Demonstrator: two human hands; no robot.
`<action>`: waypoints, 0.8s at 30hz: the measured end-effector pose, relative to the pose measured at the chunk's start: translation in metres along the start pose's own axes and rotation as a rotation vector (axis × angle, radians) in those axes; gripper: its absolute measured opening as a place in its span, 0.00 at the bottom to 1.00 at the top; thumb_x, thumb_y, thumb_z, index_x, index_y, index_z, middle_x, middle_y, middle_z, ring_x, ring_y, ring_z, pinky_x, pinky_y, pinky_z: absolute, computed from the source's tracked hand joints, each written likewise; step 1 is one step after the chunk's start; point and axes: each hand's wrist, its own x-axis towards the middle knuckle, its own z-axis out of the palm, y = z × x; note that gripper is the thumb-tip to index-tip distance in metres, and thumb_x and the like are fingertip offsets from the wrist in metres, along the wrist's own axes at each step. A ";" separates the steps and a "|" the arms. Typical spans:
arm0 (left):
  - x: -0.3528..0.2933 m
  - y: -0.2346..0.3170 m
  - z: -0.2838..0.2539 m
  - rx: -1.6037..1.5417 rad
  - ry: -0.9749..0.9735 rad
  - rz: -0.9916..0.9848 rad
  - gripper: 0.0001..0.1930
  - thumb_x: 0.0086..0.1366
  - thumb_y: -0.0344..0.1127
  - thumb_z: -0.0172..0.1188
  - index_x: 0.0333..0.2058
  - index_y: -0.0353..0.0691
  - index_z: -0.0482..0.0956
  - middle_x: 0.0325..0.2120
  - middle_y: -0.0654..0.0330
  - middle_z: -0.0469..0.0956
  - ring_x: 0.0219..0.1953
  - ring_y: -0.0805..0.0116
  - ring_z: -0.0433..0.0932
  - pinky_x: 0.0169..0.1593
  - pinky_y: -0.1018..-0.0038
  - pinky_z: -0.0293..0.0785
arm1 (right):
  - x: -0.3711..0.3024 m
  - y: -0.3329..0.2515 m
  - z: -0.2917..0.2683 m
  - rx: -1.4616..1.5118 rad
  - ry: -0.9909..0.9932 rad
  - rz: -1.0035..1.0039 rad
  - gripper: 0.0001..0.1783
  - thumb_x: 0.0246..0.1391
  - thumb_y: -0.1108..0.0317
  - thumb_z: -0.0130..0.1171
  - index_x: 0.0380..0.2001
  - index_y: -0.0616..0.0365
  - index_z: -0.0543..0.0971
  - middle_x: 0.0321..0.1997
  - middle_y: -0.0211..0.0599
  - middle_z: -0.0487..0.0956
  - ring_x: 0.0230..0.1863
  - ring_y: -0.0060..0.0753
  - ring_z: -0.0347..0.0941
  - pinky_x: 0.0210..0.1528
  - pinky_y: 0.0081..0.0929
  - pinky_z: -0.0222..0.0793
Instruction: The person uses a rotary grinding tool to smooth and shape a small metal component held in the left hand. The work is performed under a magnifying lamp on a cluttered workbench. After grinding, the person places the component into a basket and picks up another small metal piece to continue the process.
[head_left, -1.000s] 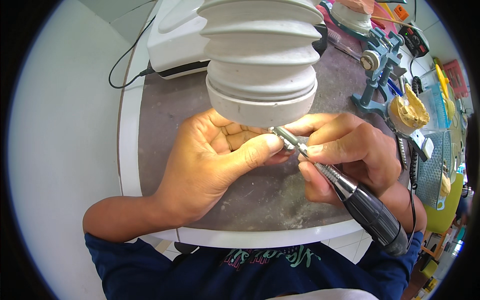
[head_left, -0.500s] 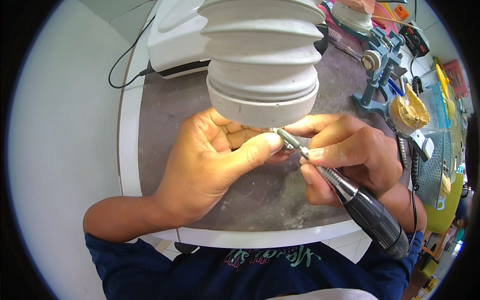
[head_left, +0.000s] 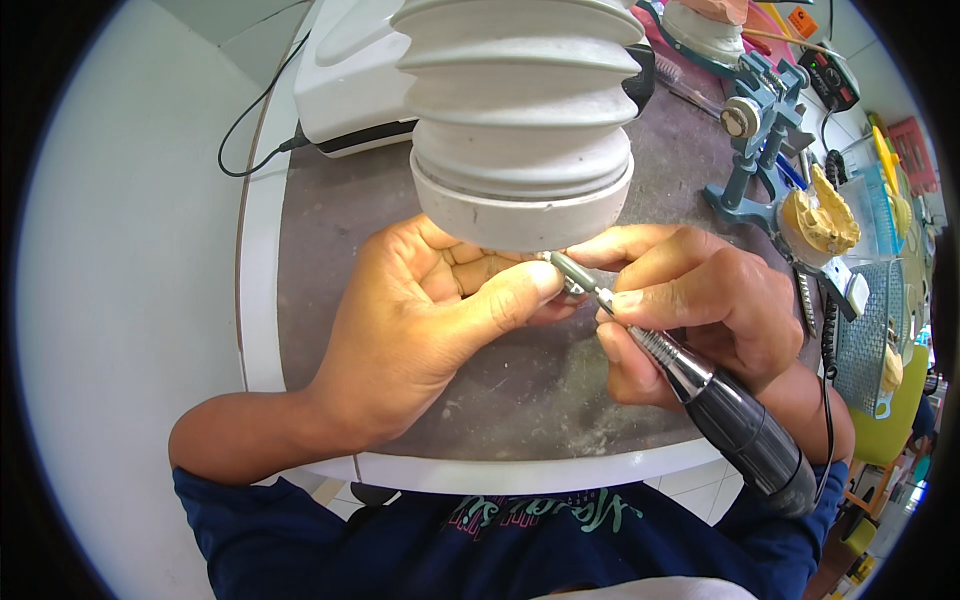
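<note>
Right grip (head_left: 705,300) on ridged handpiece (head_left: 735,415)

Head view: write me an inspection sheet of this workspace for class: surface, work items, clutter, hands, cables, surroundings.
Surface: dusty brown tabletop with white edge.
Work items: black handpiece with grey bit at small metallic piece; contact unclear.
Clutter: blue-grey metal frame, yellowish dental cast, blue basket, right.
Hands: left hand holds metallic piece; right hand grips handpiece.
Cables: black cord by handpiece; black cable at white machine.
Surroundings: white ribbed hose, pale wall left.
</note>
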 end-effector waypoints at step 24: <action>0.000 -0.003 0.000 0.009 0.007 0.032 0.20 0.69 0.25 0.57 0.57 0.26 0.66 0.48 0.49 0.77 0.47 0.63 0.82 0.53 0.66 0.81 | -0.004 -0.003 -0.003 -0.026 -0.010 0.053 0.15 0.49 0.85 0.64 0.39 0.66 0.71 0.34 0.49 0.77 0.44 0.57 0.83 0.44 0.40 0.83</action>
